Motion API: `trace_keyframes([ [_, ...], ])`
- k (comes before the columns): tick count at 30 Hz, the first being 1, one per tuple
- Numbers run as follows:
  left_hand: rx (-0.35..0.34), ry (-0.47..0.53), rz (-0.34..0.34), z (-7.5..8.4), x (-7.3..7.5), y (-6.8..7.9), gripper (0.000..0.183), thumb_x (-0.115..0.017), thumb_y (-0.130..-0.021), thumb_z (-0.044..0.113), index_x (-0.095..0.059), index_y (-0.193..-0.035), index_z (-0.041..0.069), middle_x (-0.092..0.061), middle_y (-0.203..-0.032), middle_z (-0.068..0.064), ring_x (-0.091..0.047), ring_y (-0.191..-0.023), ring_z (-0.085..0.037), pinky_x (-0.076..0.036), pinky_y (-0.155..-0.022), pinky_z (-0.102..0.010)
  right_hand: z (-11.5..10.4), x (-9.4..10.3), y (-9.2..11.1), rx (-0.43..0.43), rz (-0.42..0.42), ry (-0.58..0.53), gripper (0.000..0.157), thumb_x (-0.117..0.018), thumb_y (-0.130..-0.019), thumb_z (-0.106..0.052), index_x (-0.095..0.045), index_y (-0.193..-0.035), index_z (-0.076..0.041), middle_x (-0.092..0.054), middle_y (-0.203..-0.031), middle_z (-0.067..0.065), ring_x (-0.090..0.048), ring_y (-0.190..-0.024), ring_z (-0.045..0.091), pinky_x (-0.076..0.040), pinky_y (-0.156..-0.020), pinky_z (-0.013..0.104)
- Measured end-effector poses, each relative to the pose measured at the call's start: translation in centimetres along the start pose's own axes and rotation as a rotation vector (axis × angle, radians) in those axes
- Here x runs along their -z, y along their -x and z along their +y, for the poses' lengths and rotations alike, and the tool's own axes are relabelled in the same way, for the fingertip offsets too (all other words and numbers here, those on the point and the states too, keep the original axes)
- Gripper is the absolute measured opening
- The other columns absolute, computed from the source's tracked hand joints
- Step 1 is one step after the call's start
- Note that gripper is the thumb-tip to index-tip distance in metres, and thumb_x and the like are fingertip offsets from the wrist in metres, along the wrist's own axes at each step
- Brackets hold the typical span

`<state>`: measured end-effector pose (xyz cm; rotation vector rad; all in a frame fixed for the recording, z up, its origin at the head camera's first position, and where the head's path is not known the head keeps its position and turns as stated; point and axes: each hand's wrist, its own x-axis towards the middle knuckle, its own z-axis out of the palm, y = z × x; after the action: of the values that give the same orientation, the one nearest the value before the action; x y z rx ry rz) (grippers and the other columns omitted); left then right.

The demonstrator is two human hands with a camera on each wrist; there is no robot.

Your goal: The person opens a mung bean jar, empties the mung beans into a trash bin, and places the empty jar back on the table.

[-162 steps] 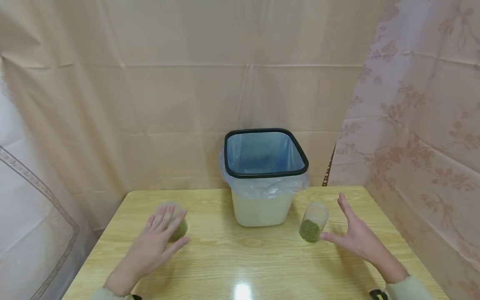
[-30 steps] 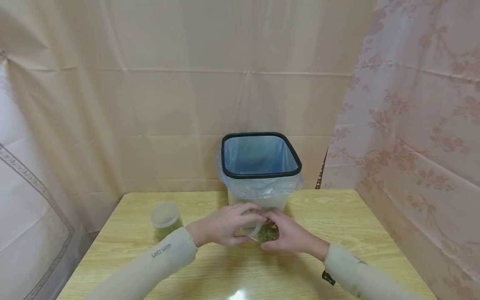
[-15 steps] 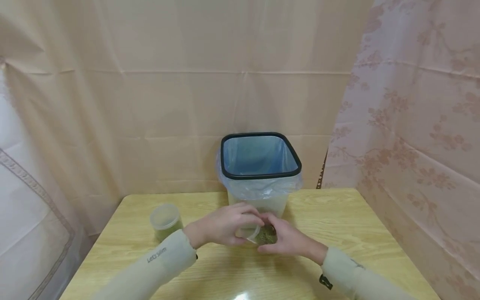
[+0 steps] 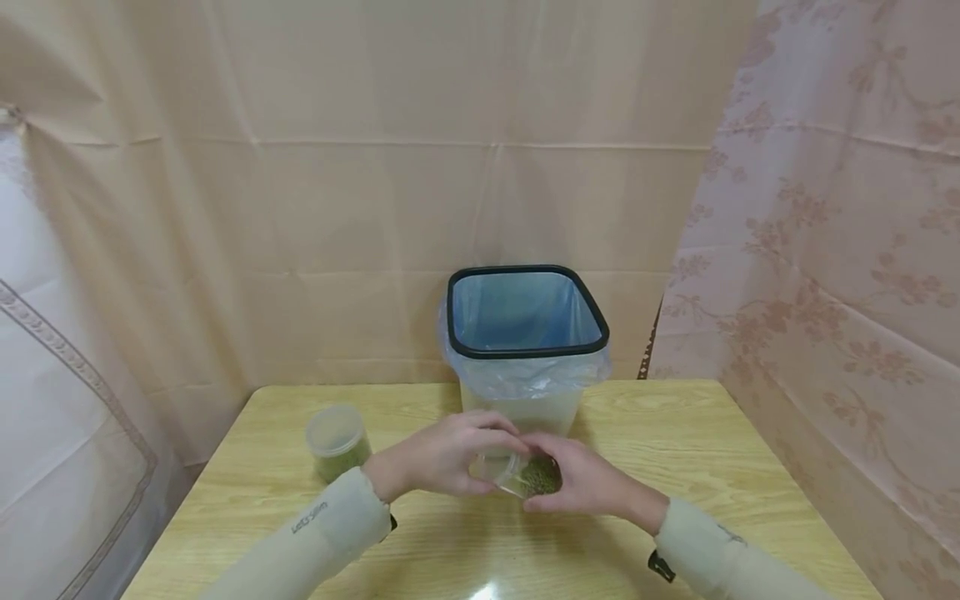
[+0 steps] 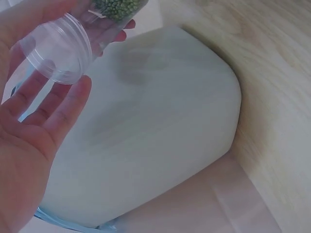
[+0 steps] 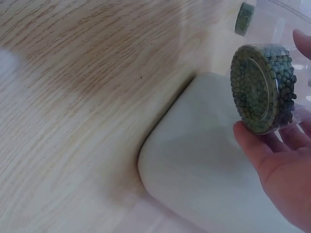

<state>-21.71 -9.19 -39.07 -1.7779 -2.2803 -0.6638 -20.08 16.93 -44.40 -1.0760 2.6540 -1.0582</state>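
Observation:
In front of the bin, both hands hold one clear plastic jar, tilted on its side, with green mung beans in its base end. My left hand curls its fingers and thumb round the jar's translucent lid, which faces left. The right hand grips the jar's body near the beans, thumb on the near side. Seen from the right wrist, the bean-filled base lies just above the fingers. A second lidded jar of beans stands upright on the table, left of the left forearm.
A pale bin with a black rim and a blue bag liner stands behind the hands, close to them. Under everything is a wood-grain table. A beige curtain hangs behind, and a floral one on the right.
Earlier the held jar stood right of the bin, with both hands spread, the left over the other jar. Now both hands hold it before the bin. Over the last second the hold looks much the same.

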Motion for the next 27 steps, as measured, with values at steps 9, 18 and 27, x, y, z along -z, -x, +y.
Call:
trace_keyframes([
  [9,0.000,0.066,0.041,0.2,-0.4,0.3,0.058,-0.088,-0.074,0.016,-0.067,-0.129,0.013,-0.062,-0.126,0.002,-0.057,-0.116,-0.008,-0.046,-0.098,-0.022,-0.8,0.5,0.7,0.038,0.010,0.059,0.072,-0.088,-0.079,-0.029,-0.054,-0.142,-0.015,-0.061,-0.133,-0.007,-0.061,-0.117,0.016,-0.050,-0.098,0.035],
  [18,0.051,0.107,0.058,0.4,-0.3,0.7,0.058,-0.087,-0.078,0.020,-0.065,-0.131,0.013,-0.062,-0.126,0.003,-0.058,-0.115,-0.008,-0.048,-0.096,-0.022,-1.3,0.8,1.0,0.031,0.016,0.116,0.074,-0.086,-0.081,-0.038,-0.054,-0.143,-0.013,-0.062,-0.132,-0.004,-0.060,-0.117,0.014,-0.050,-0.099,0.036],
  [27,0.109,0.155,0.054,0.7,-0.2,1.1,0.056,-0.086,-0.079,0.021,-0.065,-0.130,0.010,-0.061,-0.125,0.002,-0.061,-0.107,-0.012,-0.053,-0.085,-0.023,-1.4,0.5,1.2,0.058,0.030,0.144,0.075,-0.085,-0.080,-0.041,-0.055,-0.141,-0.010,-0.065,-0.129,0.004,-0.062,-0.114,0.017,-0.051,-0.097,0.037],
])
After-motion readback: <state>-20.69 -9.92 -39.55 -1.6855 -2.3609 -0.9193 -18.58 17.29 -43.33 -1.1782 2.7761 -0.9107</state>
